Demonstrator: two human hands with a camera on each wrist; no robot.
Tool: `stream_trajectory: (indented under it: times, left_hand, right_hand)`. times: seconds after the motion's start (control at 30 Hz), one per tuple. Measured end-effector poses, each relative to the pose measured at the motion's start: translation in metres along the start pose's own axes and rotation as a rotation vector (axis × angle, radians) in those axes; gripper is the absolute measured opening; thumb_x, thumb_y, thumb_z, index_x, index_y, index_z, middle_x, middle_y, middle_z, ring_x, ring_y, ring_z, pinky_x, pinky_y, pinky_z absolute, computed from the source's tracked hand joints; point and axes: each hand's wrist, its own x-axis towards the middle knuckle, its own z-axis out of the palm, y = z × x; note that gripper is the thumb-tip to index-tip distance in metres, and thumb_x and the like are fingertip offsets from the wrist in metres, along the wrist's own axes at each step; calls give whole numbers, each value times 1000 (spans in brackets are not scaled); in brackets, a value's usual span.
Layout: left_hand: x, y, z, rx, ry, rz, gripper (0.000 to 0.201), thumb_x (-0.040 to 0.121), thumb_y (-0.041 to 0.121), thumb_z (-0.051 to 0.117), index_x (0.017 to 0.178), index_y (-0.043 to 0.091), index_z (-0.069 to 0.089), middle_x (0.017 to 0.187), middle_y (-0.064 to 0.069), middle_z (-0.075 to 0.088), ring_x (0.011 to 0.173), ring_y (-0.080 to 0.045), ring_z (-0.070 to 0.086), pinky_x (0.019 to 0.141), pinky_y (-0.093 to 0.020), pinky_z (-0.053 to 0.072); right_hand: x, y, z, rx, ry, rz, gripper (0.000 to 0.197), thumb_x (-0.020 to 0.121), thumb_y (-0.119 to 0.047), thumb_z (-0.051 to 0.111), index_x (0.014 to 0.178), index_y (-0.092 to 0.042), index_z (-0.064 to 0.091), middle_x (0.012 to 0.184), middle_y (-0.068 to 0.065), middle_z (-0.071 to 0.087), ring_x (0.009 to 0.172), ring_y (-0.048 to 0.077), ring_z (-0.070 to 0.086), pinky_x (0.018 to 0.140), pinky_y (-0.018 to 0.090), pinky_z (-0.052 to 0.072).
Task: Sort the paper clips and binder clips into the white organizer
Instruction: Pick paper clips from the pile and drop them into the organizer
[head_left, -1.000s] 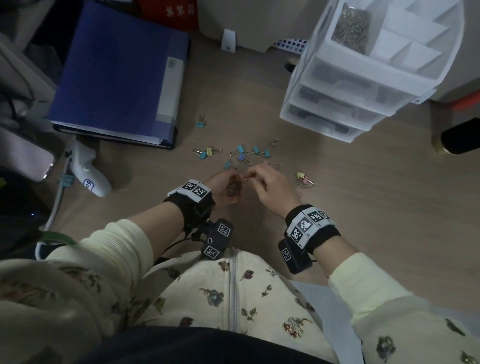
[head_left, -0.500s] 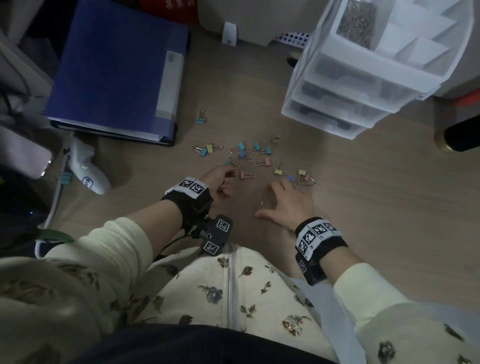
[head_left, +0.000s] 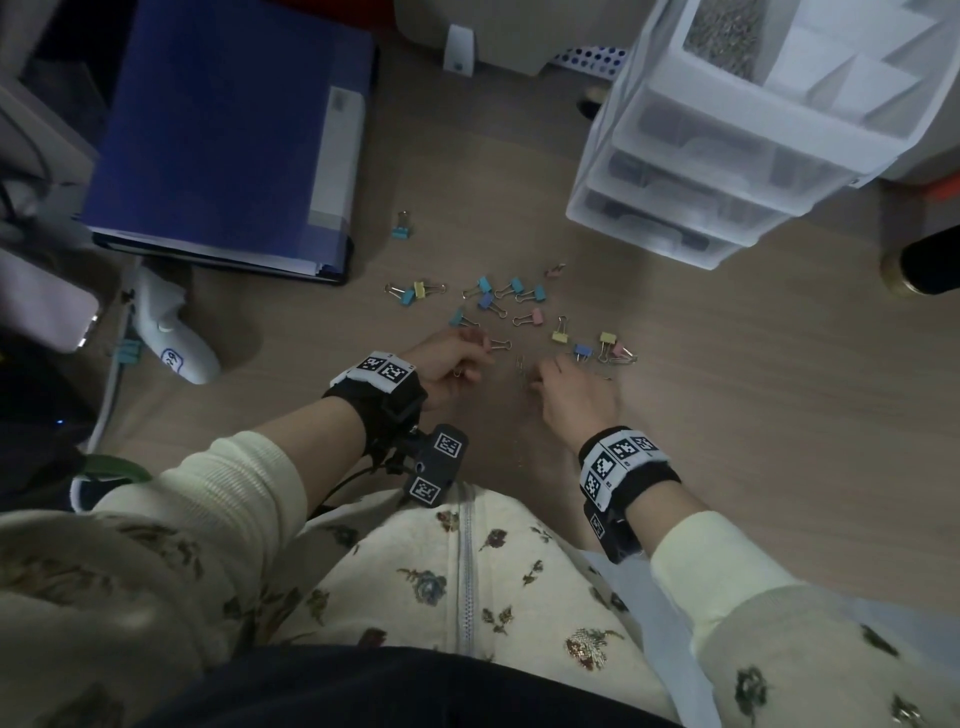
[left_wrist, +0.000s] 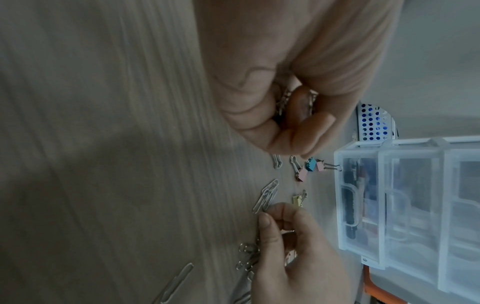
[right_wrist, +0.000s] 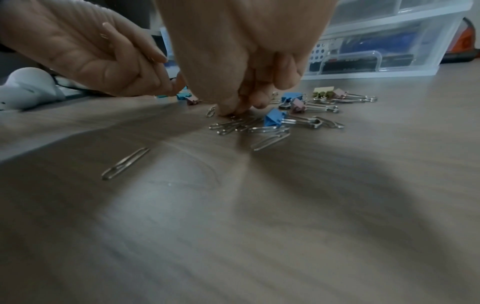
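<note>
Loose paper clips lie in a small heap on the worktop near its front edge, just in front of the person. The right hand is down on this heap, fingertips bunched and pressed onto the wire; whether a clip is actually pinched cannot be told. Judgement: flat clips need to be nipped or dragged up off the surface, hence the low, bunched posture.

The left hand hovers just beside the right, curled round a cluster of paper clips visible between its fingers in the left wrist view. It probably serves as a holding cup, so clips go over in one batch.

Binder clips, in pastel colours, are scattered just beyond both hands towards the far edge, untouched; one blue binder clip touches the heap.

The white organizer stands towards the far right corner; one top compartment already holds a mass of small metallic items, apparently clips, the others look empty. Sorting appears partly done.
</note>
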Motion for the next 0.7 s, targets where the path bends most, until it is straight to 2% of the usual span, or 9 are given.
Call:
stream_trajectory:
  times: [0.17, 0.3, 0.37, 0.47, 0.6, 0.7]
  left_hand:
    - [4, -1, -1, -16, -13, 34, 29, 86, -15, 42, 78, 11, 51, 71, 1, 46, 39, -3, 36, 37, -12, 34]
    - [6, -3, -1, -95, -7, 31, 23, 87, -11, 42, 89, 9, 53, 71, 0, 48, 38, -3, 39, 42, -14, 42]
    - [5, -2, -1, -178, -9, 12, 23, 87, -9, 38, 95, 6, 54, 74, -2, 50, 39, -4, 42, 43, -16, 44]
    - [4, 0, -1, -247, -10, -16, 28, 88, -7, 31, 98, 2, 56, 78, -6, 54, 42, -8, 49, 44, -17, 47]
    - [1, 0, -4, -293, -15, -30, 31, 87, -4, 29, 96, -1, 58, 76, -8, 57, 46, -12, 52, 46, -20, 51]
    - [1, 2, -5, -289, -8, -19, 28, 89, 1, 31, 93, -1, 59, 77, -9, 56, 46, -11, 52, 46, -20, 51]
  right_hand:
    - [3, -3, -2, -75, -54, -3, 22, 97, -17, 45, 117, -8, 51, 118, 9, 54, 105, 30, 55, 65, 32, 31]
    - [7, -7, 0, -57, -57, -24, 23, 96, -13, 45, 118, -11, 50, 118, 7, 54, 104, 29, 56, 67, 34, 34]
    - [6, -6, 0, 34, 8, -1, 19, 98, -19, 43, 113, -11, 51, 114, 6, 55, 97, 29, 57, 65, 34, 34]
    - [6, 2, -1, 101, 99, 48, 26, 99, -32, 40, 110, -11, 51, 110, 6, 58, 91, 26, 56, 62, 31, 31]
    - [12, -3, 6, 48, 26, 57, 48, 91, -52, 45, 118, -12, 45, 120, 7, 53, 102, 28, 55, 68, 35, 46]
    - [16, -16, 9, 19, 32, 52, 47, 92, -51, 45, 116, -10, 46, 119, 9, 52, 101, 29, 56, 66, 36, 44]
